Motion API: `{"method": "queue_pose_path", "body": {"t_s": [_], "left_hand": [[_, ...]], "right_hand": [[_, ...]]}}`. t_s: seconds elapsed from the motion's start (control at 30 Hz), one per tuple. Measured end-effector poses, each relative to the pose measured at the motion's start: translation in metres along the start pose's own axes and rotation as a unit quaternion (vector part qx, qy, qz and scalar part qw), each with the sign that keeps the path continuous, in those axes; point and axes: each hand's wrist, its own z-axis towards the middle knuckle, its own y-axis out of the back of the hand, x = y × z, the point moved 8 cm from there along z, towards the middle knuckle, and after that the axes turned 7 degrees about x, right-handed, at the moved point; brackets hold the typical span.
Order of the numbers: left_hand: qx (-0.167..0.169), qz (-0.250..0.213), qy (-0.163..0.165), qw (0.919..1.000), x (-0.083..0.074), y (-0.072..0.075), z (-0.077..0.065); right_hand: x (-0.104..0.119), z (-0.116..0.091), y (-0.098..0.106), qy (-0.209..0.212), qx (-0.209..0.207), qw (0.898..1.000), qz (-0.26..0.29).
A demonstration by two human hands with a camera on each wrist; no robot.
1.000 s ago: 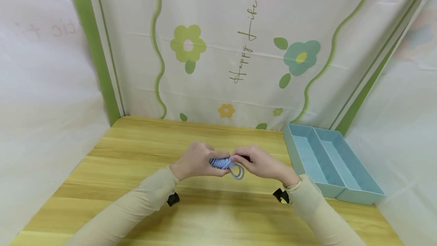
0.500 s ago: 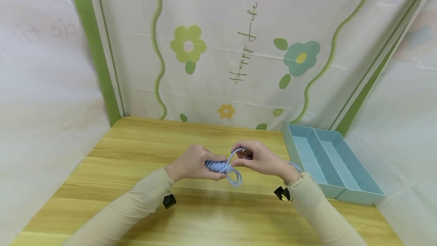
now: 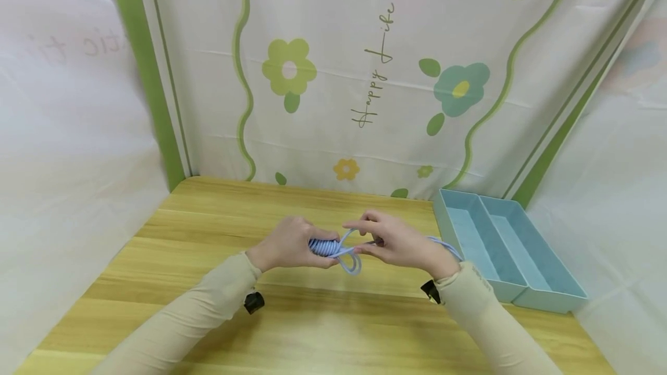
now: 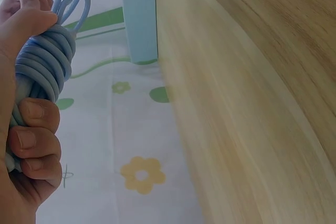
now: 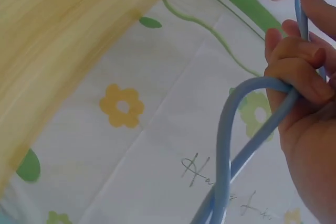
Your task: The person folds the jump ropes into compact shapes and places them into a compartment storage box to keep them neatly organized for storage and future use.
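A light blue cord [image 3: 324, 247], wound into a tight coiled bundle, is gripped by my left hand [image 3: 289, 243] above the table. In the left wrist view the fingers [image 4: 37, 140] curl round its lower part, and loops stick out past the thumb. My right hand [image 3: 398, 245] holds loose strands of the same cord just right of the bundle. In the right wrist view a slack length of cord [image 5: 224, 145] hangs from the curled fingers of the right hand [image 5: 304, 87]. What lies inside the left palm is hidden.
A pale blue tray [image 3: 508, 271] with two long compartments stands at the right of the wooden table [image 3: 224, 207]. Behind the table hangs a white cloth [image 3: 323, 114] with printed flowers. More cloth closes off both sides.
The right hand has drawn cord out from the bundle, and a slack length now shows behind its wrist. The left hand has shifted slightly left with the bundle.
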Motion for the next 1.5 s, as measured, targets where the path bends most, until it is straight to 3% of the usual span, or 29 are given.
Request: {"method": "queue_pose_path", "body": {"t_s": [0.13, 0.33, 0.53, 0.73, 0.87, 1.03, 1.3, 1.5], "left_hand": [[0.000, 0.002, -0.008, 1.0000, -0.001, 0.000, -0.001], [-0.007, 0.021, -0.026, 0.9994, -0.007, 0.003, -0.001], [-0.039, 0.008, -0.059, 0.9974, -0.015, 0.007, -0.001], [-0.061, -0.034, -0.083, 0.9941, -0.021, 0.010, -0.002], [-0.063, -0.063, -0.093, 0.9916, -0.025, 0.011, -0.003], [-0.075, -0.059, -0.096, 0.9907, -0.030, 0.012, -0.006], [-0.103, -0.010, -0.095, 0.9901, -0.035, 0.014, -0.010], [-0.119, -0.034, -0.115, 0.9856, -0.039, 0.015, -0.010]], "right_hand": [[0.001, 0.001, -0.006, -0.009, 0.008, 0.999, -0.047], [0.003, 0.002, -0.009, 0.017, -0.021, 0.998, -0.056], [0.001, 0.002, -0.007, 0.028, -0.029, 0.999, 0.021], [0.000, 0.001, 0.001, 0.057, -0.051, 0.991, 0.112], [0.001, 0.000, 0.003, 0.076, -0.068, 0.990, 0.102], [-0.003, 0.002, -0.006, 0.057, -0.054, 0.993, 0.089], [-0.007, 0.001, -0.010, 0.041, -0.044, 0.991, 0.120], [-0.008, 0.003, -0.009, 0.043, -0.029, 0.987, 0.155]]}}
